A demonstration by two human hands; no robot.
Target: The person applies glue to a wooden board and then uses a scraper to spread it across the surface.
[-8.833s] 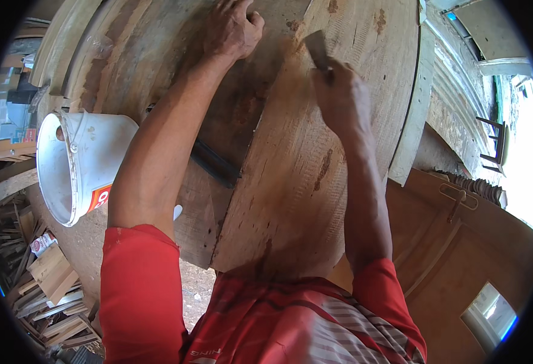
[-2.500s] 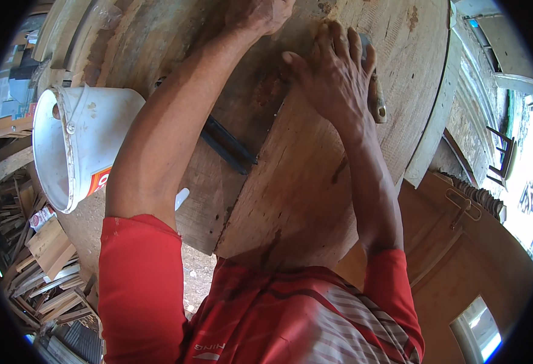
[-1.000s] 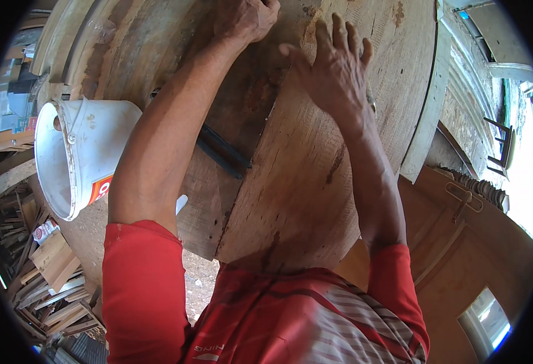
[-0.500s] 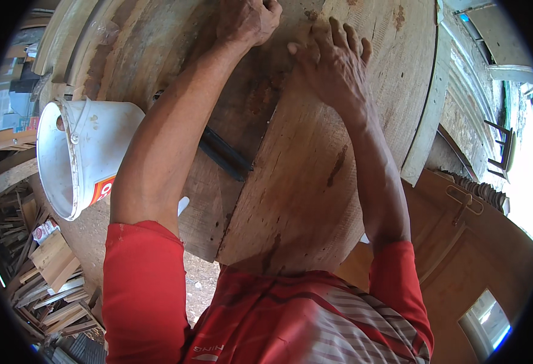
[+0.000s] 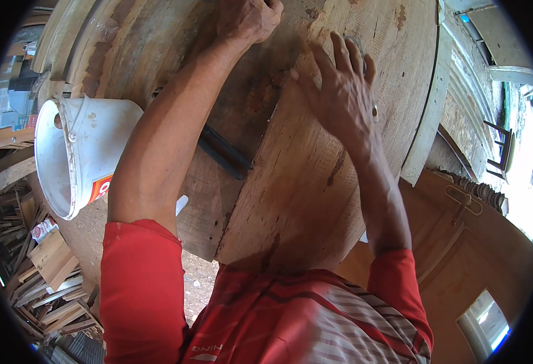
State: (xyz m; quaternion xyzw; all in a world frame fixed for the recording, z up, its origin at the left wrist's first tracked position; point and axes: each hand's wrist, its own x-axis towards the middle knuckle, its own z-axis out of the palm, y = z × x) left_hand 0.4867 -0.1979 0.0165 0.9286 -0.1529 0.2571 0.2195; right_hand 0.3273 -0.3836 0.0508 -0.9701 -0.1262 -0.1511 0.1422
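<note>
- The light wooden board reaches from the person's body to the upper edge of the view, with a darker board along its left side.
- The right hand is over the light board, fingers spread wide; whether they press on the wood, I cannot tell.
- The scraper is on the light board, mostly hidden by that hand; part of its blade and its handle end show.
- The left hand has bent fingers, partly cut off above, so I cannot tell if they hold anything.
- A black bar lies on the darker board, its upper end behind the left forearm.
- A small white piece pokes out beside that forearm.
- Wood scraps are heaped at lower left; a brown panel is at right.
- The white bucket has its mouth toward the left; a brown spot shows inside near the rim, and the forearm overlaps its right side.
</note>
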